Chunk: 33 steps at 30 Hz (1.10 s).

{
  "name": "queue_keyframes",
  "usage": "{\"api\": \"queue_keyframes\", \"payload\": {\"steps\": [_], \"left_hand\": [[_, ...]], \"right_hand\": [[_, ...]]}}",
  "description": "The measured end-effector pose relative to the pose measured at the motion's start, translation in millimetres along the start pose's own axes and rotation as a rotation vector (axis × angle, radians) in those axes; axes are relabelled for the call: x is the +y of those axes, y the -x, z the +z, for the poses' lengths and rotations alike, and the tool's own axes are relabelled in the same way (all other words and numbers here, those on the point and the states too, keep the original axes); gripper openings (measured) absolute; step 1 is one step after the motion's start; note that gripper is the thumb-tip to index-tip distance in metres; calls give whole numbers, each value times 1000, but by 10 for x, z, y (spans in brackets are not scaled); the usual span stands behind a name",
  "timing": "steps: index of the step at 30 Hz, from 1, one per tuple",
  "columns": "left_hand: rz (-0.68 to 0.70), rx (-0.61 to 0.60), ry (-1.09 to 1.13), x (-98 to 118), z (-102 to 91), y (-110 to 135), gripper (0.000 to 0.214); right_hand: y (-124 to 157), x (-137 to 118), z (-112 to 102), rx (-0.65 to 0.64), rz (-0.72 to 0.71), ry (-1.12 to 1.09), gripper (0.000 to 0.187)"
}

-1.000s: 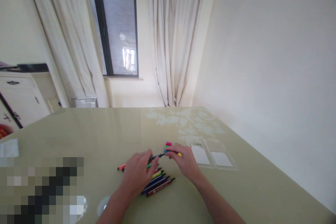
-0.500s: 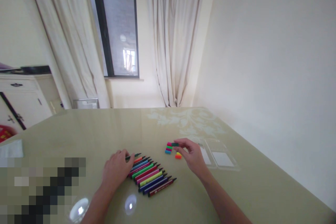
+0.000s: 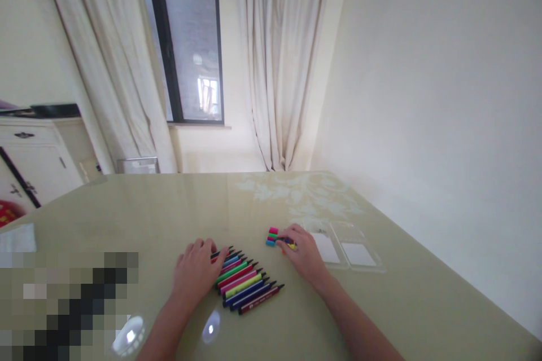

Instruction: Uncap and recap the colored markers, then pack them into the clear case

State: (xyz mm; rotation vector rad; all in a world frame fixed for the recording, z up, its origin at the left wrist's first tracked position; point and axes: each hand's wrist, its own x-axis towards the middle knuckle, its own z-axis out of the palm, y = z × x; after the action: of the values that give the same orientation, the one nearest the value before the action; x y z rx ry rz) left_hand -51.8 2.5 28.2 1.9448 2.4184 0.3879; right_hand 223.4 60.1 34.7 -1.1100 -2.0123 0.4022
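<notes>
A slanting row of uncapped felt-tip markers [image 3: 241, 277] lies on the table, black tips pointing to the upper right. My left hand [image 3: 198, 266] rests at the row's far end, its thumb and fingers closed on a marker [image 3: 218, 254] that they largely cover. Right of the row, my right hand [image 3: 304, 249] is low over a small group of coloured marker caps [image 3: 271, 236]. Its thumb and forefinger pinch a dark cap [image 3: 280, 240] beside the others. A yellow cap [image 3: 292, 246] shows under these fingers, and an orange one is mostly hidden.
A clear plastic case [image 3: 359, 254] with white inserts lies flat behind my right hand. The glossy table [image 3: 178, 203] reflects round lights near its front. A white cloth or paper [image 3: 19, 238] lies at the left edge. Curtains, a window and a wall stand beyond.
My right hand has lowered the dark green cap toward the other caps and moved slightly left. My left hand has shifted a little right, over the far end of the marker row.
</notes>
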Motion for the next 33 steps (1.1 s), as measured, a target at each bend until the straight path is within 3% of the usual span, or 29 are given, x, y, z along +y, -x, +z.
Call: {"api": "queue_keyframes", "payload": {"steps": [6,14,18,22,26,30,33], "left_hand": [[1,55,-44,73,-3,53,36],[28,109,-75,157,-80,87,38],[58,132,-71,334,-6,174,52],[152,201,-68,686,295,419,86],[276,237,-36,915,570,637,111],[239,193,-56,891,560,643,109],[142,149,-110,817,473,580,106]], "right_hand": [[41,23,259,-181,-38,204,9],[10,20,254,-125,18,284,4],[9,-6,231,-104,14,279,5],[-22,30,85,-38,40,294,6],[-60,248,-239,56,207,383,13],[-38,510,-531,58,413,604,18],[-1,605,-598,-17,511,654,18]]}}
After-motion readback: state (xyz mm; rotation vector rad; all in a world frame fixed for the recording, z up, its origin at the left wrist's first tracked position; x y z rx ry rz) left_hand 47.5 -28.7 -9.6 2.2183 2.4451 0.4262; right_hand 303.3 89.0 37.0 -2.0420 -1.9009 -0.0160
